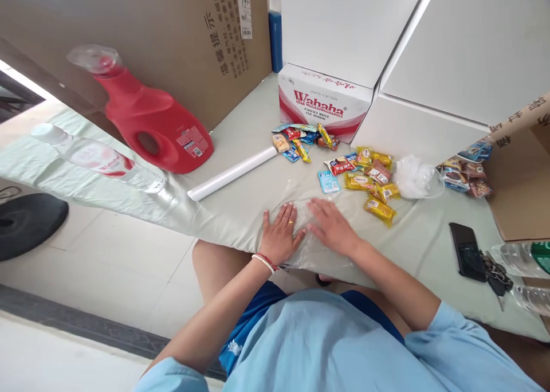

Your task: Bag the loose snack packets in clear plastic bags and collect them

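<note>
Clear plastic bag point(315, 231) lies flat at the near edge of the table point(240, 208), its lower part hanging a little over the rim. Both hands press on it with fingers stretched out and palms down, gripping nothing: the left hand point(281, 231) rests on the bag's left part, a ring on one finger and a bead bracelet at the wrist, and the right hand point(330, 226) lies just beside it, fingertips pointing toward the left hand, the two nearly touching. Just beyond the bag sits a scatter of snack packets point(369, 177), yellow, red and blue ones, with a single light-blue packet point(329, 181) nearest the hands. A second small heap of packets point(303, 140) lies against the Wahaha box point(322, 102), which stands at the back of the table. Left of that heap, a white roll point(232, 174) lies slanted across the tabletop, well apart from the hands. A red jug point(150, 120) with a clear cap lies tilted on its side at the far left, and a water bottle point(98, 157) lies in front of it. To the right of the snacks is a crumpled clear bag point(415, 177), then more packets point(466, 177) beside a cardboard box point(522, 174). A black phone point(466, 251) with keys point(496, 274) beside it lies near the right edge.
</note>
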The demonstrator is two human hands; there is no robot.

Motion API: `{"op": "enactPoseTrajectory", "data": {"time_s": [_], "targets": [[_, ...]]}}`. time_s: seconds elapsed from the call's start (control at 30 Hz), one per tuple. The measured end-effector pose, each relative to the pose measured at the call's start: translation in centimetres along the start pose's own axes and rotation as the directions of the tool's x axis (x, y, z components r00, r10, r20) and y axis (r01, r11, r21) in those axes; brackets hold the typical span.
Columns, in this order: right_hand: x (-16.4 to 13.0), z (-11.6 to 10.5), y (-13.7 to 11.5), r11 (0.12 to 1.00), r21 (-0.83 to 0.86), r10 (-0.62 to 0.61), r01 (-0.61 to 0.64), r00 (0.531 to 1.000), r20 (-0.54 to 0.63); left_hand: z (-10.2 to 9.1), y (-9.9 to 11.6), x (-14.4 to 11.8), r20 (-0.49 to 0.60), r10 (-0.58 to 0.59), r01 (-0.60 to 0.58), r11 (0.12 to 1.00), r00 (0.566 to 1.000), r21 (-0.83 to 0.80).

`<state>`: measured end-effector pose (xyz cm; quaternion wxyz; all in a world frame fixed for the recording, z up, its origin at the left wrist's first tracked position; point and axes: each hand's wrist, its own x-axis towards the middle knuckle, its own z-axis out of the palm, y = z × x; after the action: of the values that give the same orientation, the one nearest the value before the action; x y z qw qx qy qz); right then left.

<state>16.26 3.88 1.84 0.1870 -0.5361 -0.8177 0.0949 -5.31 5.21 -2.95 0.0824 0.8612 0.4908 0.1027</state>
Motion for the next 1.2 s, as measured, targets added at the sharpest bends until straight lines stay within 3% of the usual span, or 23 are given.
{"op": "enactPoseTrajectory", "data": {"time_s": [0.07, 0.17, 0.27, 0.33, 0.47, 0.57, 0.67, 0.73, 0.8, 0.9, 0.97, 1.03, 1.1, 1.2], "targets": [[-2.4, 2.2, -1.1, 0.999, -0.035, -0.032, 0.036, 0.993, 0.116, -0.1, -0.9, 0.2, -0.015, -0.013, 0.013, 1.000, 1.000, 0.001], [-5.7, 3.3, 0.3, 0.997, -0.064, 0.045, -0.034, 0.985, 0.165, -0.4, -2.3, 0.2, -0.031, 0.003, -0.004, 1.000, 1.000, -0.016], [-7.1, 1.4, 3.2, 0.995, 0.008, 0.098, -0.100, 0.984, 0.150, -0.5, -3.1, -0.1, -0.052, 0.015, -0.018, 0.998, 0.999, -0.055], [-6.1, -0.7, 4.9, 0.986, 0.082, 0.132, -0.142, 0.985, 0.115, -0.6, -3.2, -0.2, -0.067, 0.007, -0.013, 0.996, 0.998, -0.086], [1.5, -3.4, 6.7, 0.981, 0.036, 0.189, -0.189, 0.982, 0.010, -0.6, -3.2, -0.1, -0.072, 0.004, -0.014, 0.991, 0.997, -0.134], [10.4, -3.0, 7.9, 0.975, -0.205, 0.097, -0.089, 0.995, 0.028, -0.5, -3.3, 0.0, -0.057, 0.001, -0.009, 0.990, 0.998, -0.138], [18.5, -1.7, 10.2, 0.891, -0.442, 0.112, -0.106, 0.994, -0.013, -0.5, -3.4, 0.0, -0.037, -0.001, -0.004, 0.991, 0.999, -0.134], [22.0, -1.3, 12.1, 0.835, -0.527, 0.160, -0.156, 0.986, -0.039, -0.5, -3.4, 0.1, -0.028, -0.001, -0.003, 0.990, 1.000, -0.140], [23.5, -1.6, 13.9, 0.808, -0.549, 0.214, -0.215, 0.975, -0.067, -0.6, -3.4, 0.1, -0.033, -0.004, -0.001, 0.989, 0.999, -0.149], [22.5, -3.1, 16.0, 0.791, -0.485, 0.301, -0.372, 0.928, -0.221, -0.6, -3.4, 0.0, -0.052, -0.008, -0.001, 0.985, 0.999, -0.170], [20.0, -4.3, 16.7, 0.779, -0.376, 0.384, -0.501, 0.857, -0.345, -0.6, -3.4, 0.0, -0.054, -0.011, 0.001, 0.983, 0.998, -0.183], [16.4, -5.3, 16.3, 0.799, -0.221, 0.455, -0.559, 0.803, -0.385, -0.6, -3.4, 0.0, -0.047, -0.013, 0.004, 0.982, 0.999, -0.188], [12.1, -5.6, 14.7, 0.866, -0.064, 0.443, -0.496, 0.820, -0.362, -0.6, -3.4, 0.0, -0.034, -0.008, 0.002, 0.983, 0.999, -0.185], [6.1, -4.5, 10.2, 0.974, 0.043, 0.225, -0.222, 0.928, -0.297, -0.6, -3.3, -0.1, -0.015, -0.005, 0.002, 0.985, 1.000, -0.170]]}}
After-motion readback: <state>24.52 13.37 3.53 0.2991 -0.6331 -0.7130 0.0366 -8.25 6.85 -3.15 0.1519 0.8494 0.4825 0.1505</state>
